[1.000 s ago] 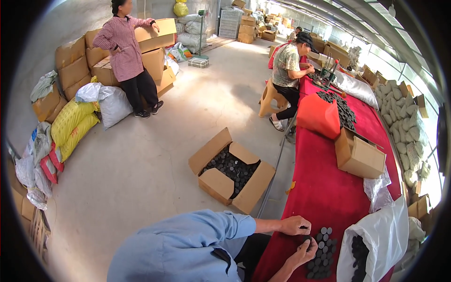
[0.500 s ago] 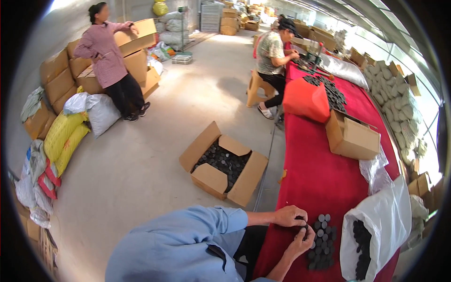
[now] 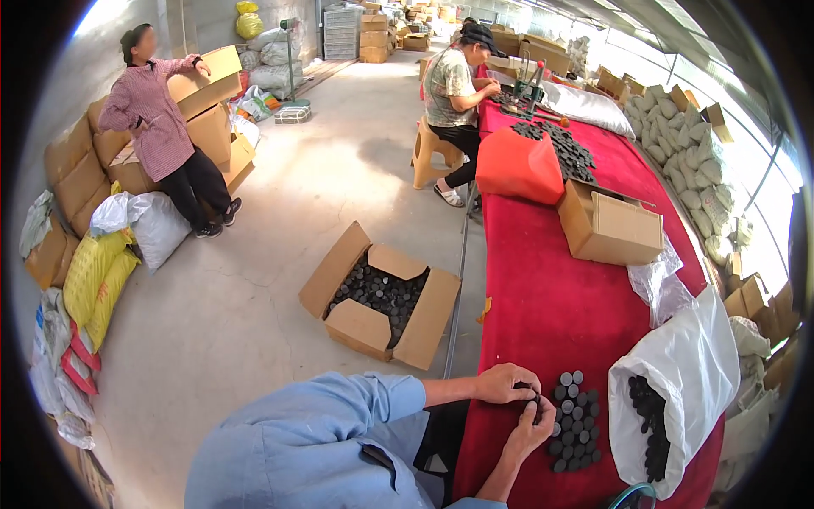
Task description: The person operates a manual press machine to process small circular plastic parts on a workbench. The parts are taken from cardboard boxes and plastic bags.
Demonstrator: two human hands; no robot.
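Over the near edge of the red-covered table (image 3: pixel 543 322), my left hand (image 3: pixel 507 383) and my right hand (image 3: pixel 531 431) meet with their fingertips closed on a small black round piece (image 3: pixel 534 397). The fingers partly cover it, so I cannot tell whether it is one piece or two pressed together. Just right of my hands, several black and grey round caps (image 3: pixel 580 424) lie in a loose cluster on the cloth. Beyond them a white sack (image 3: pixel 678 382) lies on its side, mouth toward me, with more black pieces (image 3: pixel 649 424) inside.
An open cardboard box (image 3: pixel 356 327) full of black pieces stands on the floor. Farther along the table are a closed carton (image 3: pixel 615 229), a red bag (image 3: pixel 517 165) and a black heap (image 3: pixel 564 153). A co-worker (image 3: pixel 454 93) sits there; another person (image 3: pixel 161 127) stands by stacked cartons.
The whole view has shifted, with the surroundings sliding left. My hands stay together on the small black piece, with slight finger movement. A rounded dark-green rim now shows at the lower edge.
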